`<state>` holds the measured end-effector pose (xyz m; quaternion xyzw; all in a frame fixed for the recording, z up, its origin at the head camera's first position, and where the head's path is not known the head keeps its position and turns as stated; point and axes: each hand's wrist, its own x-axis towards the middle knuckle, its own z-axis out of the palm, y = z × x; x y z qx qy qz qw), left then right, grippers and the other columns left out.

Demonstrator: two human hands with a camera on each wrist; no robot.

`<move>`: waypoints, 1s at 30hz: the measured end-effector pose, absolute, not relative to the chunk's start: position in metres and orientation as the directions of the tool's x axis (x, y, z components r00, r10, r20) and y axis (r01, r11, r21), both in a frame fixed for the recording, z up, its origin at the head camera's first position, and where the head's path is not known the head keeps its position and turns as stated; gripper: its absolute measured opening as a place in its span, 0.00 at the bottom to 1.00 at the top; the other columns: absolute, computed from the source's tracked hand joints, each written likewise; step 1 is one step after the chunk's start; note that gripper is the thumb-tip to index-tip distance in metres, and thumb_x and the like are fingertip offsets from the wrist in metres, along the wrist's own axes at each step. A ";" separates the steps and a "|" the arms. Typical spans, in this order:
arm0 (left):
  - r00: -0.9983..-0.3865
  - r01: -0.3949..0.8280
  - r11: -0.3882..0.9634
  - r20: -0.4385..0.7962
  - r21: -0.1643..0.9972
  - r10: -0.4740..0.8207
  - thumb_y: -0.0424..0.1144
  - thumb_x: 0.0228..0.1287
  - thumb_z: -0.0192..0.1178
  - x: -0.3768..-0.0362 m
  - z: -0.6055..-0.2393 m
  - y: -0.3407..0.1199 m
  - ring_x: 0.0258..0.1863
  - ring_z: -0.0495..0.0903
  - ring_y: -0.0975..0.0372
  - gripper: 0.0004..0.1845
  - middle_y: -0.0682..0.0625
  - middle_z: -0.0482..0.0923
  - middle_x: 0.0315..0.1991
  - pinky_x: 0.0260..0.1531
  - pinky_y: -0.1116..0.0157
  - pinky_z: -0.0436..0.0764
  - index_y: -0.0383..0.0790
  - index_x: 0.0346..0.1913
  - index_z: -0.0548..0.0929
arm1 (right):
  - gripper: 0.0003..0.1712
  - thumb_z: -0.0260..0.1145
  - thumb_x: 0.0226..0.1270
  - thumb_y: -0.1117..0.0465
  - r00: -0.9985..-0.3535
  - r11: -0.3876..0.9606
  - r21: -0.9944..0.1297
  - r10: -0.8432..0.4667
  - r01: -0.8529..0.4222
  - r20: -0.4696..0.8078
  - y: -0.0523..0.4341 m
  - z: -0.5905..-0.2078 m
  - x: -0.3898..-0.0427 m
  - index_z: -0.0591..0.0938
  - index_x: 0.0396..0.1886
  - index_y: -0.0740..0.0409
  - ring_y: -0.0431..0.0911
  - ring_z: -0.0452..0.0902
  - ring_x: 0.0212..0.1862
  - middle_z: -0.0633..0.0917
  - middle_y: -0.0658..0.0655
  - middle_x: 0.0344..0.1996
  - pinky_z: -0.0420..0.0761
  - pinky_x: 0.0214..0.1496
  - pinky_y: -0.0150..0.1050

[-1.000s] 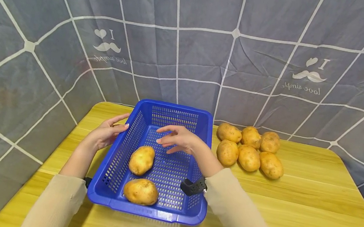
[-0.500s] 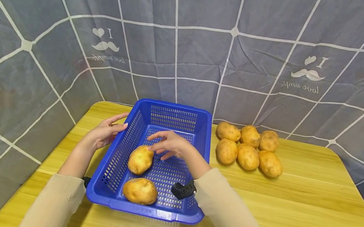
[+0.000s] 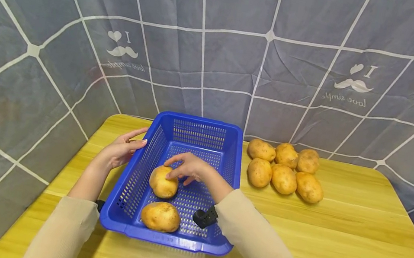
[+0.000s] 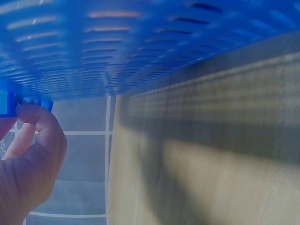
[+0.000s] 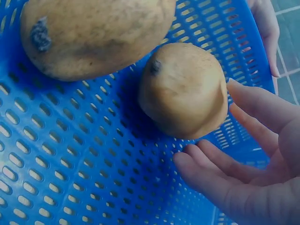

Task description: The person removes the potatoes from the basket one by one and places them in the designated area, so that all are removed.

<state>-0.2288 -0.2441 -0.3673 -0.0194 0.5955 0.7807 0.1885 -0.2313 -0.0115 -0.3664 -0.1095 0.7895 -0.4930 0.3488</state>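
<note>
A blue plastic basket (image 3: 165,240) with slotted walls stands on the table, two potatoes inside. My left hand (image 3: 120,151) holds the basket's left rim near the far end; in the left wrist view, fingers of that hand (image 4: 40,154) meet the rim from outside. My right hand (image 3: 191,168) reaches into the basket, thumb and fingers about the far end of the upper potato (image 3: 163,182). The right wrist view has a fingertip against this potato (image 5: 185,91), the other digits close by it. The lower potato (image 3: 161,216) lies near the basket's front wall.
Several potatoes (image 3: 284,179) sit in two rows on the wooden table (image 3: 333,241), right of the basket. A grey curtain (image 3: 231,62) with white lines hangs behind and at the sides. Black straps (image 3: 205,217) circle the wrists.
My right hand has come down and left onto the upper potato, which has turned and shifted slightly right. The left hand stays at the rim; the other potatoes have not moved.
</note>
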 end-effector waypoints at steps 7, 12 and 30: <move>-0.927 -0.313 -0.214 -0.250 0.925 0.278 0.29 0.67 0.52 -0.229 -0.365 -0.242 0.33 0.83 0.61 0.35 0.51 0.82 0.36 0.35 0.66 0.82 0.42 0.73 0.49 | 0.26 0.72 0.51 0.68 -0.711 0.478 -0.871 -0.574 0.111 -0.406 -0.013 -0.373 -0.231 0.81 0.53 0.54 0.44 0.76 0.34 0.81 0.55 0.38 0.82 0.32 0.46; -0.928 -0.306 -0.214 -0.241 0.928 0.284 0.29 0.67 0.52 -0.230 -0.367 -0.243 0.34 0.83 0.61 0.34 0.51 0.82 0.36 0.35 0.66 0.82 0.43 0.73 0.51 | 0.26 0.72 0.52 0.67 -0.703 0.458 -0.884 -0.599 0.093 -0.384 -0.013 -0.375 -0.231 0.81 0.54 0.54 0.42 0.77 0.33 0.82 0.55 0.40 0.82 0.30 0.45; -0.930 -0.309 -0.190 -0.253 0.932 0.268 0.31 0.67 0.54 -0.230 -0.369 -0.243 0.34 0.83 0.61 0.34 0.52 0.81 0.36 0.36 0.66 0.82 0.42 0.72 0.52 | 0.28 0.68 0.55 0.71 -0.641 0.409 -0.909 -0.676 0.086 -0.364 -0.014 -0.379 -0.228 0.77 0.58 0.55 0.44 0.76 0.36 0.78 0.58 0.49 0.82 0.34 0.44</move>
